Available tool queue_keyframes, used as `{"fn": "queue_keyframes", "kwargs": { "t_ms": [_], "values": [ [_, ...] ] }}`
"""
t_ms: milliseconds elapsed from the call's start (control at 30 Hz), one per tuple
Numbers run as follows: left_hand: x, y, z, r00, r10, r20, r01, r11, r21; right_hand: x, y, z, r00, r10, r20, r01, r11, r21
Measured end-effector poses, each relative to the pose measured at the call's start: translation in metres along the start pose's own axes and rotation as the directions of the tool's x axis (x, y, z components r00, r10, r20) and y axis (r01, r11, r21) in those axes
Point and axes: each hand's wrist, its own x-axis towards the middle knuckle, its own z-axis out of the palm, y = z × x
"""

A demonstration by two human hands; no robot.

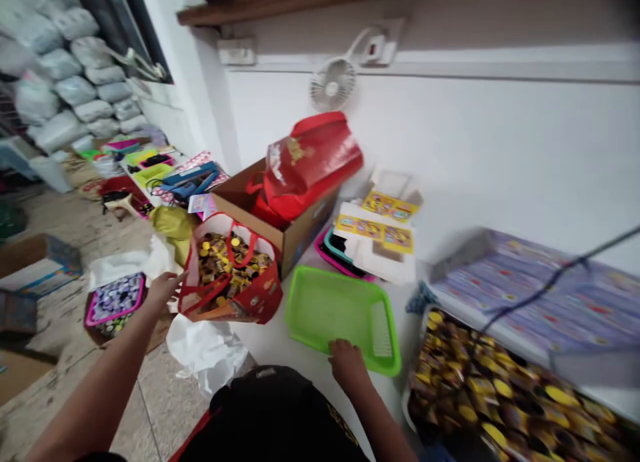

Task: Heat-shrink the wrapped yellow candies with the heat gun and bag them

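Note:
At the left edge of a red shopping bag [265,292] is my left hand [166,289], its blurred fingers closed on the bag's side. Many small brown pieces with yellow round tops fill the open bag, and its red handles flop over them. My right hand [346,363] has its fingers curled over the near rim of a green plastic basket [333,309]. The basket lies flat on the white table [267,339], right of the bag, with nothing visible in it.
Behind the bag stands a cardboard box [250,225] holding a red bag [315,159]. Yellow printed cards [373,229] lie beyond the basket. At right, a large tray [417,375] holds similar brown-and-yellow pieces; a dark cable [545,285] crosses above. White plastic [207,352] hangs near the table edge.

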Motion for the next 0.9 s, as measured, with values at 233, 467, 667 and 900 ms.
{"fn": "queue_keyframes", "kwargs": {
  "t_ms": [233, 467, 667, 900],
  "values": [
    [0.061, 0.027, 0.020, 0.995, 0.072, 0.075, -0.074, 0.997, 0.026, -0.007, -0.004, 0.004, 0.977, 0.099, -0.190, -0.086, 0.993, 0.077],
    [0.104, 0.043, 0.035, 0.954, 0.243, 0.175, -0.293, 0.874, 0.387, 0.086, -0.164, -0.089, 0.974, -0.128, -0.186, 0.175, 0.949, 0.262],
    [0.091, 0.011, 0.008, 0.981, 0.123, 0.151, -0.115, 0.991, -0.062, 0.087, -0.181, -0.086, 0.996, -0.082, -0.026, 0.085, 0.988, 0.133],
    [0.024, -0.015, 0.004, 0.947, 0.128, 0.293, 0.078, 0.797, -0.599, 0.035, -0.123, -0.077, 0.936, 0.087, -0.342, 0.033, 0.944, 0.329]
  ]
}}
